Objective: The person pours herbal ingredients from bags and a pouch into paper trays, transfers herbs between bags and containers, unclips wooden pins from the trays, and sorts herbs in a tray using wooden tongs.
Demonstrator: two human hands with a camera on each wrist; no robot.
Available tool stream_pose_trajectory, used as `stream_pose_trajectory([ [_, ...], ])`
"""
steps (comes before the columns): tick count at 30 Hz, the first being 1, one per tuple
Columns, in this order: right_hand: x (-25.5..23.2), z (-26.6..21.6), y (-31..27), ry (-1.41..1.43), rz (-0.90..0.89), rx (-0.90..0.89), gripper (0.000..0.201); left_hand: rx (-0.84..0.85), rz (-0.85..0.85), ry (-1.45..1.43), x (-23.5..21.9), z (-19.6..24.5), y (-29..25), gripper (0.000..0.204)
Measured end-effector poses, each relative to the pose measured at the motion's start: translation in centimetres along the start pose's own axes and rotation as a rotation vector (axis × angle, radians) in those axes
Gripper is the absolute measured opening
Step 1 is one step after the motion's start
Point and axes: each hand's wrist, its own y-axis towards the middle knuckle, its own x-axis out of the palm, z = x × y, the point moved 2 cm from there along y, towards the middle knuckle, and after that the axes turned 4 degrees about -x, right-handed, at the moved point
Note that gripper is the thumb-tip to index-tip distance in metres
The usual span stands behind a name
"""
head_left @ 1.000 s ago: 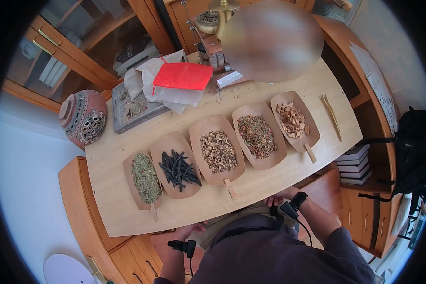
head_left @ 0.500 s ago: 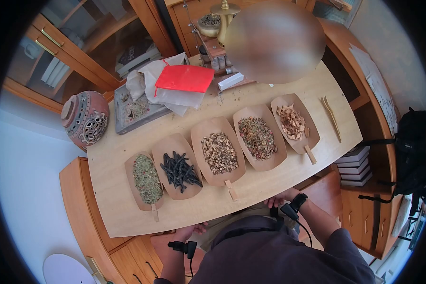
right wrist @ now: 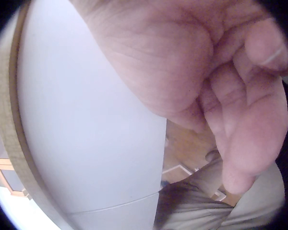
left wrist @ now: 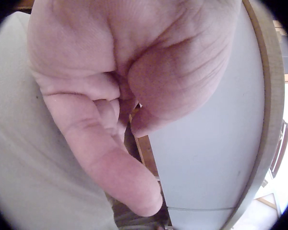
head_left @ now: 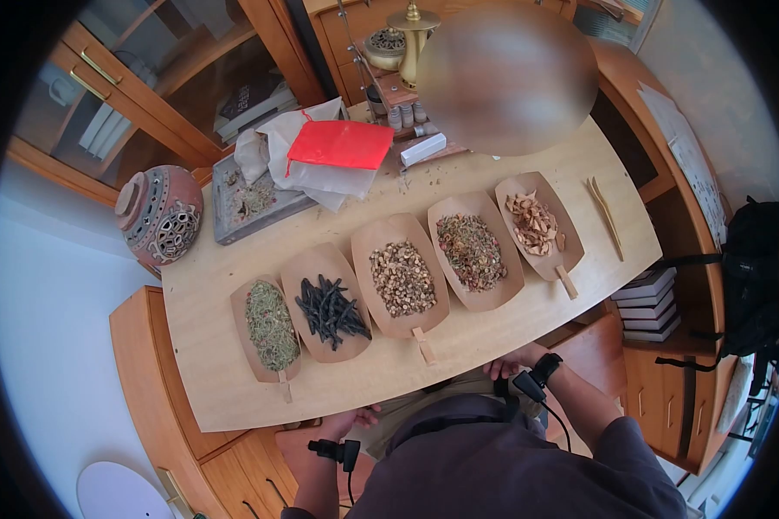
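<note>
The paper tray [head_left: 318, 261] of black strips [head_left: 331, 311] lies on the table [head_left: 476, 337] before me, its long axis running away from me, the far end slanting left; my left hand [head_left: 346, 422], nearest it, and my right hand [head_left: 515, 358] sit below the edge, fingers loosely bent, holding nothing; the shelved book's [head_left: 247, 97] lettering is unreadably small.

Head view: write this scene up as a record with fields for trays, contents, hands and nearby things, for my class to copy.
trays: five, in a row on the table
contents, left to right: green herb; black pieces; pale chunks; mixed herbs; tan slices
left hand: near table edge, nothing seen in it
right hand: near table edge, nothing seen in it
tweezers: right of the row
red pouch: behind the row, on pale bags
</note>
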Motion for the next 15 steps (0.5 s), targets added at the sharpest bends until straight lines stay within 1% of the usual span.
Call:
stream_pose_trajectory([
  [11,-0.1,0.6,0.9,0.010,-0.015,0.020,0.039,0.004,-0.005,-0.001,0.0,-0.2,0.2,0.030],
  [15,0.0,0.2,0.2,0.001,-0.009,0.008,0.039,0.007,-0.001,-0.002,0.1,0.0,-0.1,0.031],
])
